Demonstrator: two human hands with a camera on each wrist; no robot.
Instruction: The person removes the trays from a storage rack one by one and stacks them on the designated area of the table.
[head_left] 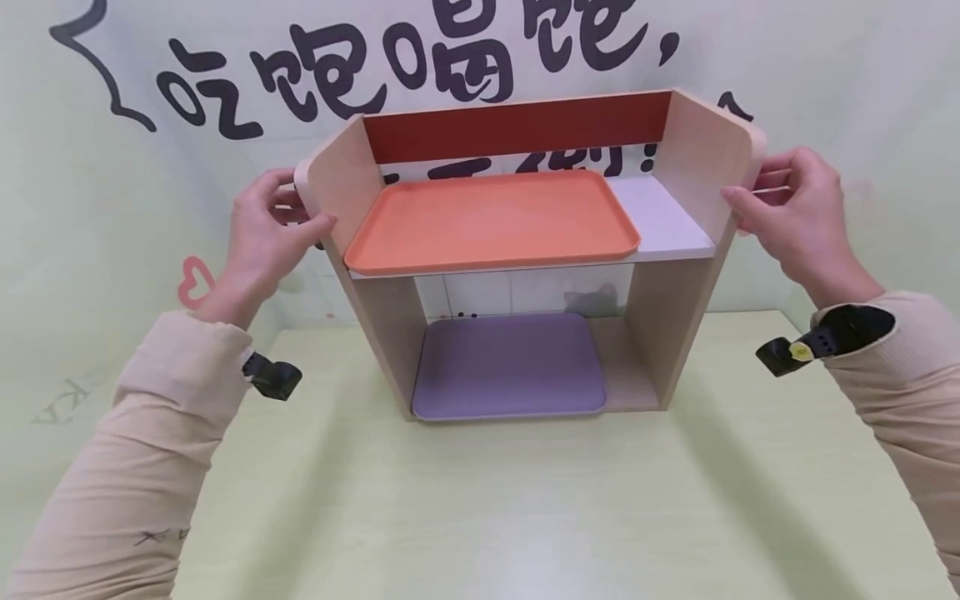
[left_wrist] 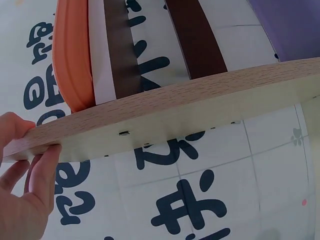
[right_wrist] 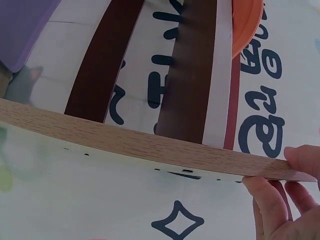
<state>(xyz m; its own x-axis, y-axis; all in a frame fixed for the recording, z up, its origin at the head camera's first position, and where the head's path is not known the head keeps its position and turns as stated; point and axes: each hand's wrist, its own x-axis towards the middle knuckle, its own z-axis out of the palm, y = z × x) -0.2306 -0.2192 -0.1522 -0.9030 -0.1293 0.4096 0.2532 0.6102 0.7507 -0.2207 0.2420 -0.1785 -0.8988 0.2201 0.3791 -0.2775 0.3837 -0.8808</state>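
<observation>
A small two-tier wooden shelf (head_left: 663,325) stands on the table, with a red board (head_left: 517,127) across its top back. My left hand (head_left: 266,225) grips the upper edge of its left side panel (left_wrist: 165,102), thumb on one face and fingers on the other. On the opposite side, my right hand (head_left: 806,208) pinches the right panel (right_wrist: 120,142) the same way near its rounded top corner. An orange tray (head_left: 495,221) lies on the white upper board (head_left: 660,217), toward the left. Below it, a purple tray (head_left: 510,367) rests on the bottom board, also left of centre.
The pale table (head_left: 480,500) stretches in front of the shelf and to both sides. Close behind stands a white wall covering (head_left: 225,50) with large dark lettering. A small black camera (head_left: 273,377) sits at the left wrist, another (head_left: 783,354) at the right.
</observation>
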